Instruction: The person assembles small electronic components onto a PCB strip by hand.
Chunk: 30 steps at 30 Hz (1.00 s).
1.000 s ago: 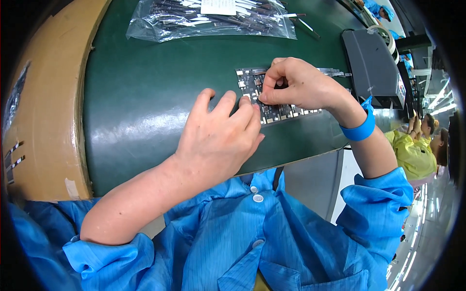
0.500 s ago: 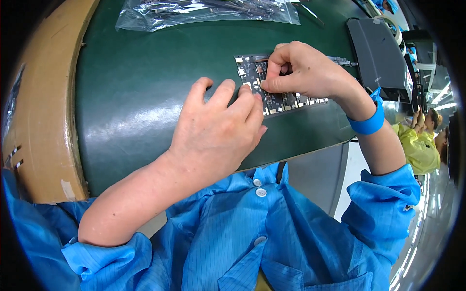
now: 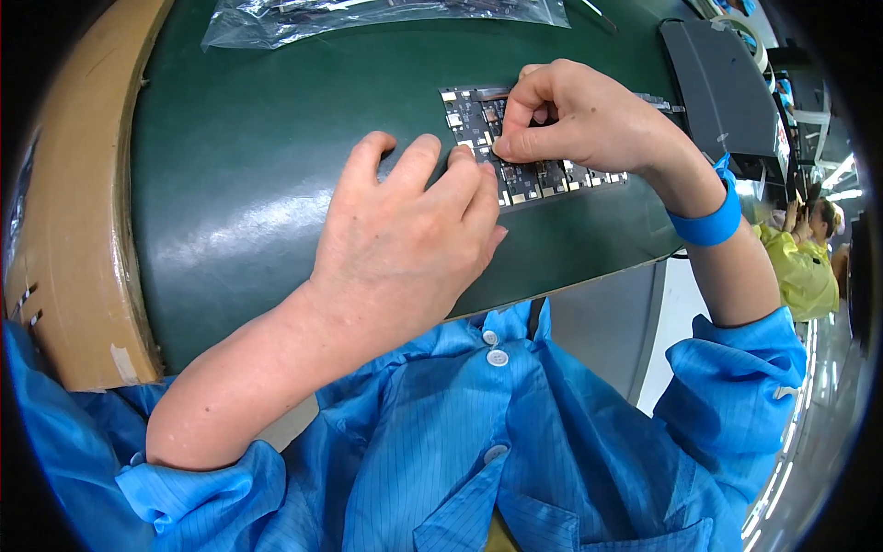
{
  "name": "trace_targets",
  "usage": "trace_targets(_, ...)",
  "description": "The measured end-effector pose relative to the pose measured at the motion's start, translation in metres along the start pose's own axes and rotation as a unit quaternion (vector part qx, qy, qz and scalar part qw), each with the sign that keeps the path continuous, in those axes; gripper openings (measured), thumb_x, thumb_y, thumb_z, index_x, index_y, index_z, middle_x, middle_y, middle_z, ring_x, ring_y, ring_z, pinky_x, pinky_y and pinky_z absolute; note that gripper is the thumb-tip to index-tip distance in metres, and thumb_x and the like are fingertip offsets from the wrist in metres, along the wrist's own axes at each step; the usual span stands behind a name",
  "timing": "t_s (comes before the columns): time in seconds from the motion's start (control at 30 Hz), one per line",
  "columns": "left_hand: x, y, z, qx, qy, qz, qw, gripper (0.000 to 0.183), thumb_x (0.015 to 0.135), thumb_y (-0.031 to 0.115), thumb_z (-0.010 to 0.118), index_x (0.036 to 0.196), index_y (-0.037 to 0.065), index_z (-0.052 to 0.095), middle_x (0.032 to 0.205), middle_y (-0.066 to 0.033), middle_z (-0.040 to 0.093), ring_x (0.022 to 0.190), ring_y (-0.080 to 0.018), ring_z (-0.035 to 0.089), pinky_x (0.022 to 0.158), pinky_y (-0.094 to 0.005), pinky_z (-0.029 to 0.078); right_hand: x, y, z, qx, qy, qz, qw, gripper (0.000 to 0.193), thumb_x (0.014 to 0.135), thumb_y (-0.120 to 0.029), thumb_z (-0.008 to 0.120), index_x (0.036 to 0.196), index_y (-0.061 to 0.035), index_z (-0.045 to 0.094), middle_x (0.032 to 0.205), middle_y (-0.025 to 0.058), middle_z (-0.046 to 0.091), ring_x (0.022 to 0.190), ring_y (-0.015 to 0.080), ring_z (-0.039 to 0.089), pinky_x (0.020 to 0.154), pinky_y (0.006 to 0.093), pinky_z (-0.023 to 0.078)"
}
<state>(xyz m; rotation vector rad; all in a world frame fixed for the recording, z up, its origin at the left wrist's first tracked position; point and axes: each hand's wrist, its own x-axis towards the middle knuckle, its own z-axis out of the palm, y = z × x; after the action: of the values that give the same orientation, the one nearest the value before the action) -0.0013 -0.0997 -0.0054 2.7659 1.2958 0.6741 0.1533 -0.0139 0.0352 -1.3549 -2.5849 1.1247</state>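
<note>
A black circuit board panel with pale connectors and gold pads lies flat on the green tabletop. My left hand reaches over its left edge, fingers bent but apart, with a fingertip or two resting on the board. Over the middle of the panel my right hand makes a pinch, thumb and forefinger together close to the board surface. Whatever sits in that pinch is too small or hidden to make out. My right hand and fingers cover much of the panel.
A clear plastic bag of dark strips lies at the far edge. A cardboard box borders the left side. A dark grey device stands at right beside a tape roll. Another person in yellow is farther right.
The table, bag and board sit slightly higher in the picture, as the view has shifted. Both hands keep nearly the same pose on the board.
</note>
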Motion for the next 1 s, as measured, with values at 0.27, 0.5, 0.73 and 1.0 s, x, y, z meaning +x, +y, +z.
trace_targets(0.27, -0.0002, 0.0001, 0.0001, 0.007, -0.001, 0.002, 1.000, 0.033, 0.059, 0.018, 0.058, 0.088, 0.003, 0.051, 0.090, -0.0079, 0.048, 0.082, -0.0215, 0.044, 0.073, -0.0353, 0.033, -0.0008, -0.0065, -0.0006, -0.033, -0.009, 0.055, 0.998, 0.021, 0.061, -0.019, 0.060, 0.058, 0.0000, 0.052, 0.058, 0.0038, 0.046, 0.052, 0.0099, 0.044, 0.045, 0.0212, 0.033)
trace_targets(0.5, -0.0005, 0.0001, 0.0000, 0.012, 0.001, 0.005, 1.000, 0.034, 0.059, 0.018, 0.058, 0.089, 0.003, 0.052, 0.089, -0.0082, 0.049, 0.082, -0.0219, 0.044, 0.073, -0.0352, 0.034, -0.0019, -0.0053, 0.0016, -0.027, 0.016, 0.062, 0.998, 0.021, 0.060, -0.020, 0.061, 0.057, -0.0021, 0.050, 0.049, 0.0015, 0.046, 0.046, 0.0058, 0.041, 0.040, 0.0182, 0.030)
trace_targets(0.73, 0.0002, 0.0004, -0.0004, 0.016, -0.008, 0.004, 1.000, 0.034, 0.060, 0.018, 0.058, 0.090, 0.003, 0.052, 0.090, -0.0088, 0.049, 0.083, -0.0229, 0.044, 0.073, -0.0355, 0.033, -0.0010, -0.0058, 0.0010, -0.042, 0.006, 0.068, 0.997, 0.022, 0.061, -0.021, 0.061, 0.055, -0.0031, 0.049, 0.047, 0.0011, 0.044, 0.044, 0.0059, 0.039, 0.039, 0.0184, 0.028)
trace_targets(1.0, 0.0021, 0.0006, -0.0010, 0.004, -0.009, 0.002, 1.000, 0.036, 0.060, 0.018, 0.057, 0.092, 0.003, 0.050, 0.090, -0.0094, 0.049, 0.084, -0.0232, 0.044, 0.075, -0.0357, 0.033, -0.0014, -0.0096, 0.0009, -0.051, -0.004, 0.083, 0.995, 0.024, 0.062, -0.019, 0.059, 0.051, -0.0039, 0.044, 0.045, -0.0001, 0.040, 0.042, 0.0056, 0.035, 0.038, 0.0200, 0.025)
